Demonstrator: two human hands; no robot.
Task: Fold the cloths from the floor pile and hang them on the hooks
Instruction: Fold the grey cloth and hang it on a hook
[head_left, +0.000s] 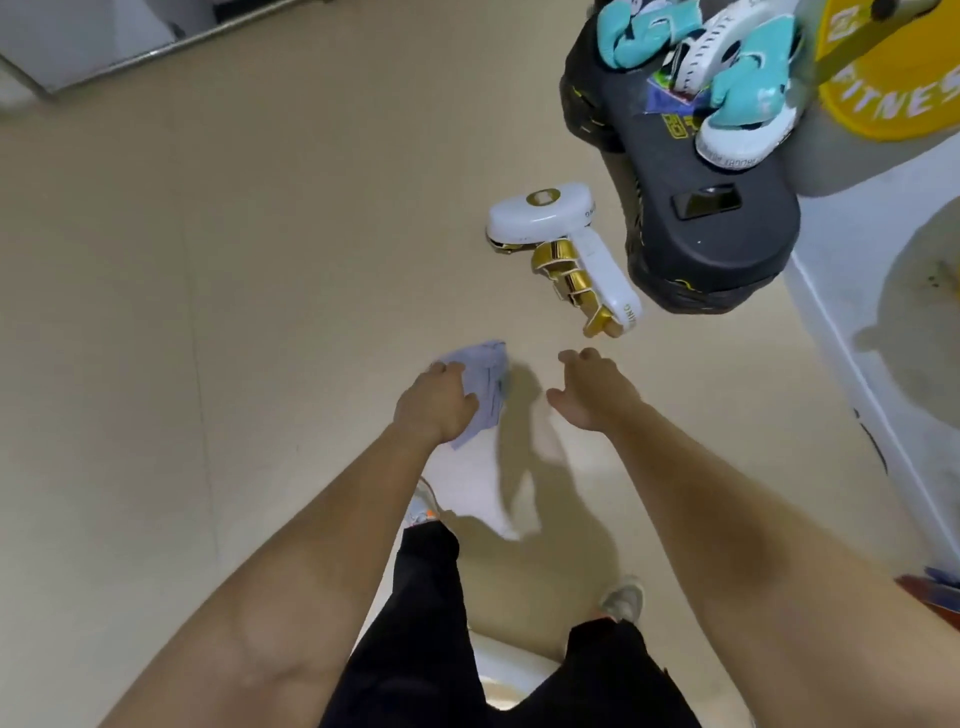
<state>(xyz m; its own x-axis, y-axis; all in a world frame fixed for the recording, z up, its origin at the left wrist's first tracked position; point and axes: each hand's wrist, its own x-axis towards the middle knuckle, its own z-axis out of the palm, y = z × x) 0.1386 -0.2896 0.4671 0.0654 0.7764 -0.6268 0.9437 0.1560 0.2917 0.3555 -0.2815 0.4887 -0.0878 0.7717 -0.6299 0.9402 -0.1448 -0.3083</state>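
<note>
My left hand (434, 405) grips a bunched pale blue cloth (488, 376) in front of me, above the beige surface. A white cloth (480, 488) shows just below that hand; whether it hangs from the hand or lies on the floor I cannot tell. My right hand (592, 389) is stretched forward beside it, fingers relaxed, holding nothing. Ahead of both hands is a white rack with several gold hooks (566, 260); the right hand is nearer to it, a short gap below its lower end. No cloth hangs on the hooks.
A black padded block (711, 223) with teal and white gloves (743, 88) on it stands right of the hooks. A yellow disc marked FITNESS (893, 93) is at the top right. My black trouser legs and shoes (623, 600) are below.
</note>
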